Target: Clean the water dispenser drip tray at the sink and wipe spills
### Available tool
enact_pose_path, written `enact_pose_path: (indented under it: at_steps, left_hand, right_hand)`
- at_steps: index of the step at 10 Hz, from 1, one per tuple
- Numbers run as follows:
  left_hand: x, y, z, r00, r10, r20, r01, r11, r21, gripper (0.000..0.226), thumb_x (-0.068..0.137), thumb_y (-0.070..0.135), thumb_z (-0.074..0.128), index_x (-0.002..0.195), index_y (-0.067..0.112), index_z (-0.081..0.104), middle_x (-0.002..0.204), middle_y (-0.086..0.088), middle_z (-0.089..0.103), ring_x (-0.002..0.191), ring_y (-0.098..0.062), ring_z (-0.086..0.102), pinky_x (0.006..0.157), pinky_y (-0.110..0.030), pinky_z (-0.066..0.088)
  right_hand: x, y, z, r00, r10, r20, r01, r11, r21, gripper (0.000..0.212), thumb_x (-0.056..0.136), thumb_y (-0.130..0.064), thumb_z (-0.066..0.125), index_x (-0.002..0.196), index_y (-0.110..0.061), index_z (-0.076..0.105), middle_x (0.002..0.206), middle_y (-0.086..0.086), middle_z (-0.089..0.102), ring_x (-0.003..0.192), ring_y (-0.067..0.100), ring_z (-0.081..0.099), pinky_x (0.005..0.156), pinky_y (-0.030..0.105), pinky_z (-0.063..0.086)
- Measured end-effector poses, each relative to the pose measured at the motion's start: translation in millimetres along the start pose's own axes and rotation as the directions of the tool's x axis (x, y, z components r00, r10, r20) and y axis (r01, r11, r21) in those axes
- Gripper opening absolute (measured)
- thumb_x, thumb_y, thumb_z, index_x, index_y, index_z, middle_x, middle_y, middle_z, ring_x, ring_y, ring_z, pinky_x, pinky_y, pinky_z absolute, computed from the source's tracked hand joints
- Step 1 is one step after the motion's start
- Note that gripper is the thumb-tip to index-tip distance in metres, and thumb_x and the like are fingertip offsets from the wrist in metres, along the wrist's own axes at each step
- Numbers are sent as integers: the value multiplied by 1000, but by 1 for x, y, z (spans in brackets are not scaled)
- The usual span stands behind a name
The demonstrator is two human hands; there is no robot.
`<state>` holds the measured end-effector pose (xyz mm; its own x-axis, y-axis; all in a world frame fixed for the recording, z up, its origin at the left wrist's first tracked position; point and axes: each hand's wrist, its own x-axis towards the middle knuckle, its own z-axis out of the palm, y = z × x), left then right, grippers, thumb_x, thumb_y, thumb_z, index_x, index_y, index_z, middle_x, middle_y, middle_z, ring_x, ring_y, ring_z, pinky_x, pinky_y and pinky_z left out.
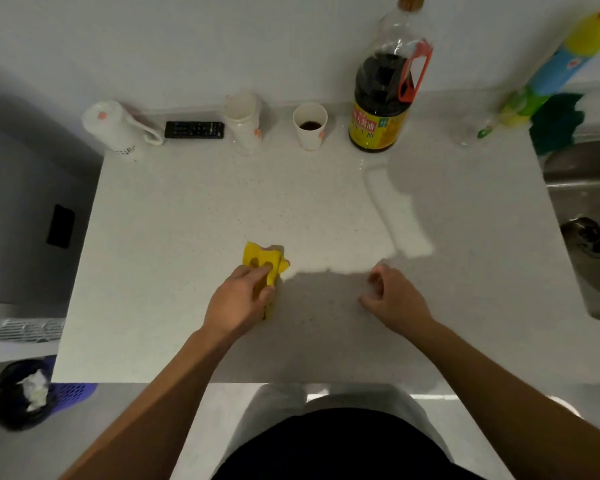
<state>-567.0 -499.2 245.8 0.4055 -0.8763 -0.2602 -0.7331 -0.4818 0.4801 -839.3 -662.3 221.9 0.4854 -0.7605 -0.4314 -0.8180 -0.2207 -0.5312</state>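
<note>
My left hand [238, 299] presses a crumpled yellow cloth [262, 259] flat on the white countertop [174, 209], near its middle front. My right hand [394, 296] rests on the counter a little to the right of the cloth, fingers loosely curled, with nothing in it. The steel sink [589, 188] lies at the right edge of the counter. A drip tray with a slotted grille [30, 329] shows at the far left, below counter level.
Along the back wall stand a white jug [113, 128], a black remote [194, 129], a white cup [244, 121], a paper cup of dark liquid [309, 125], a soy sauce bottle [383, 95] and colourful bottles [548, 74]. A bin with a black bag [25, 393] sits low left.
</note>
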Motion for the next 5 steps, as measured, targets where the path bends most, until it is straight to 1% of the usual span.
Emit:
enact_pose_path:
  at_steps: [1,2,3,4,5]
  left_hand:
    - [-1,-2,4,997,64,-31,-63,997,44,46,94,33,72,138,22,65,123,-11,66,102,-36,67,82,-42,57]
    - [0,-4,0,993,100,-57,-100,995,-1,46,87,25,80,131,14,70,115,-15,68,95,-38,68,78,-43,59]
    - [-2,-6,-9,987,155,-42,-158,983,-90,46,84,16,84,128,7,72,110,-19,70,92,-39,68,82,-44,58]
    - [-10,-15,-23,981,189,-47,-194,970,-148,47,83,9,85,128,4,71,106,-19,71,88,-35,68,81,-42,58]
    - [-50,-30,-37,991,125,-50,-134,958,-254,35,87,16,82,121,16,76,95,-5,74,80,-21,69,77,-40,60]
  right_hand:
    - [-6,-5,5,999,28,-32,-30,998,-47,35,84,-34,77,109,-23,55,98,-1,55,82,18,57,72,33,52]
    - [-8,-9,3,997,52,-51,-54,998,-37,36,83,-32,78,110,-23,56,99,0,56,83,20,57,71,34,51]
    - [-12,-16,-5,997,72,19,-71,996,-57,35,87,-30,77,115,-20,58,104,3,58,87,21,58,78,36,53]
    - [-13,-25,-27,997,47,56,-47,999,-5,32,92,-25,75,119,-15,62,100,2,63,87,19,62,83,35,56]
    - [-33,-33,-66,1000,-17,5,17,998,54,24,93,-25,75,115,-22,66,90,-6,69,80,9,68,80,34,61]
